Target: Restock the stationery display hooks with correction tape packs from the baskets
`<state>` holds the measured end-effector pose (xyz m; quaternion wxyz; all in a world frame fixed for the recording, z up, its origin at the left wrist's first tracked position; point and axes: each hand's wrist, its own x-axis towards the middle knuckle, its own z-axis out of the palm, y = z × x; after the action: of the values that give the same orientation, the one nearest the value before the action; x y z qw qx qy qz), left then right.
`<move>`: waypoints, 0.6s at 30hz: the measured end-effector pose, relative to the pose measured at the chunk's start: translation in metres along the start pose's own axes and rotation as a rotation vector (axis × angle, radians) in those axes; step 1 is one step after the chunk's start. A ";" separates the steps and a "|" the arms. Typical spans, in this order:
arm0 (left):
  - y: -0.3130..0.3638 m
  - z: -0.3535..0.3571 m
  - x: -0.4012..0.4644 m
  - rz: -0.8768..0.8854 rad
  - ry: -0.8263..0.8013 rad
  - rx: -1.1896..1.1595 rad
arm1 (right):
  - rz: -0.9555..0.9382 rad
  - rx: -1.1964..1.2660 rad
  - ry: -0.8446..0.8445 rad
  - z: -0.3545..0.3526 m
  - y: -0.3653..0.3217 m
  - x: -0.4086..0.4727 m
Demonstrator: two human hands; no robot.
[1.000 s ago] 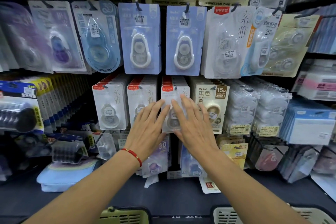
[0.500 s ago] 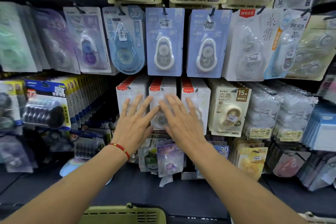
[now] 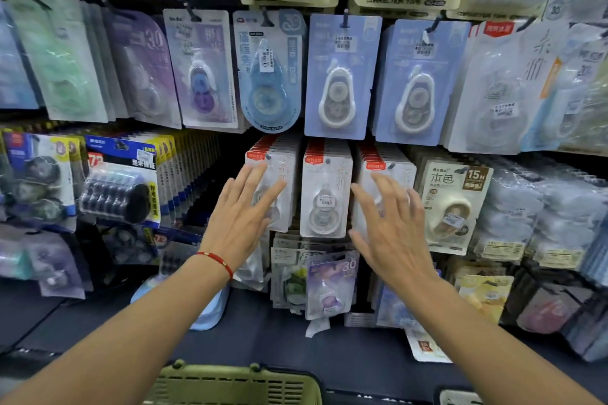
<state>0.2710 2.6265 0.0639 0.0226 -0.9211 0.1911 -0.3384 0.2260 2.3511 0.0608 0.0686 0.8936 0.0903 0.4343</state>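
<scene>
In the head view, the person is reaching both arms toward the middle row of a stationery display. The left hand (image 3: 241, 214) is lying with its fingers (image 3: 263, 189) straight and spread against the front of the left stack of white correction tape packs (image 3: 279, 171). The right hand (image 3: 391, 230) is hovering in front of the right stack (image 3: 385, 168) with fingers (image 3: 381, 187) spread and slightly bent, pinching nothing; whether it is touching the pack cannot be told. The middle stack (image 3: 325, 194) is hanging uncovered between the two hands. All three stacks are sitting full on their hooks. A green basket (image 3: 237, 385) is showing at the bottom edge, below the dark shelf (image 3: 263, 335); what is inside it cannot be seen.

The step in hand looks like squaring up packs already hung, pressing them back along the hooks. The next move probably calls for lowering a hand to the basket, gripping a fresh pack, and finding a hook with room.
</scene>
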 end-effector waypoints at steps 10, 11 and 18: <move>0.004 -0.004 0.001 0.018 0.020 -0.011 | 0.008 0.001 -0.099 0.004 0.017 -0.003; 0.005 -0.006 0.000 0.019 0.009 -0.009 | 0.008 0.013 -0.104 0.001 0.016 -0.004; 0.013 -0.022 -0.020 0.019 0.144 -0.188 | 0.027 0.213 -0.016 -0.024 0.034 -0.020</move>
<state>0.2383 2.6243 0.0664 -0.0742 -0.8906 0.2320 -0.3841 0.1984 2.3145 0.0666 -0.0321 0.9005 0.1234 0.4157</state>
